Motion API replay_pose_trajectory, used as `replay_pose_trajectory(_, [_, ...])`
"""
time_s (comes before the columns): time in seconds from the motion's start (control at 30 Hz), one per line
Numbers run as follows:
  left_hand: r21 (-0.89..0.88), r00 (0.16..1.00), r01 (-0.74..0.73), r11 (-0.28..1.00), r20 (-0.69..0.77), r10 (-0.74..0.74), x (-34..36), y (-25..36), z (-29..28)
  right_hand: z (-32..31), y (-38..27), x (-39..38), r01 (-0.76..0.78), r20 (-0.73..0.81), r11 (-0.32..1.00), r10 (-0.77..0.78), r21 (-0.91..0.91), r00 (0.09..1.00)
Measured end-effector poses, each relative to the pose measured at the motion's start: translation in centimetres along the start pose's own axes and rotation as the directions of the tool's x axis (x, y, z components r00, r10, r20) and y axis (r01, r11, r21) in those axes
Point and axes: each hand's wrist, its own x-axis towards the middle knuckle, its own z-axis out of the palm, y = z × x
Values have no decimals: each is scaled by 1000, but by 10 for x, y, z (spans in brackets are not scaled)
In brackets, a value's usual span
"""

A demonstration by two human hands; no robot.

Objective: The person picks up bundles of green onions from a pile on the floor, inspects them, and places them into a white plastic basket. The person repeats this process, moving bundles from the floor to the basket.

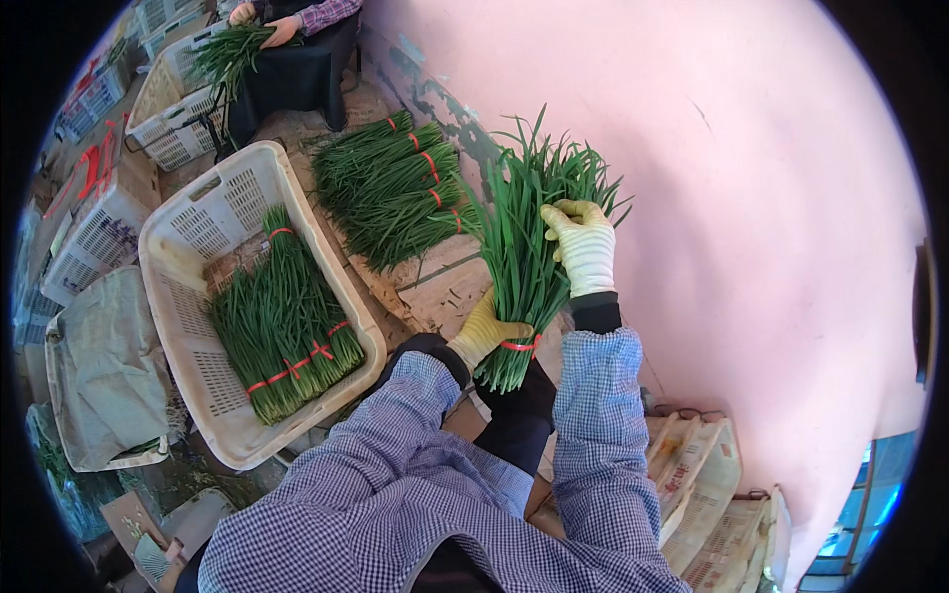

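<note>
A large bunch of garlic chives (524,237), tied with a red band (521,345) near its cut ends, stands upright in front of me. Wrapped round its lower stalks just above the band is my left hand (482,331), in a yellowish glove. My right hand (581,242), in a white and yellow glove, is at the right side of the leaves with thumb and fingers curled together. Whatever lies between those fingertips is too small to tell. More tied chive bunches (287,336) lie in a whitish plastic crate (158,242) to my left.
Several tied bunches (386,183) lie on a board beyond the crate. A pink wall (751,198) rises on the right, with stacked crates (707,484) at its foot. At the far left, a co-worker's hands (283,32) hold loose chives. A cloth-covered crate (109,366) stands left.
</note>
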Motion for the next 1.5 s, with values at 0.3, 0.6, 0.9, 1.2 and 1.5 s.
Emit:
replay_pose_trajectory(0.3, [-24, 993, -106, 994, 39, 107, -1, 0, -2, 2, 4, 5, -41, 100, 996, 33, 74, 994])
replay_pose_trajectory(0.6, [14, 993, -113, 994, -19, 113, 0, 0, -1, -18, 1, -1, 429, 117, 423, -589, -798, 800])
replay_pose_trajectory(0.9, [-97, 1000, -15, 995, -24, 13, -2, 5, -1, -63, -38, -38, -9, 412, 912, 194, -409, 890])
replay_pose_trajectory(1.2, [-45, 999, -22, 999, -31, 20, -6, 9, -1, -2, 17, -36, 262, 162, 953, -285, 149, 945])
replay_pose_trajectory(1.5, [-119, 999, 24, 993, 37, -20, -6, 8, -1, -11, 39, -11, 232, 7, 913, -244, -336, 970])
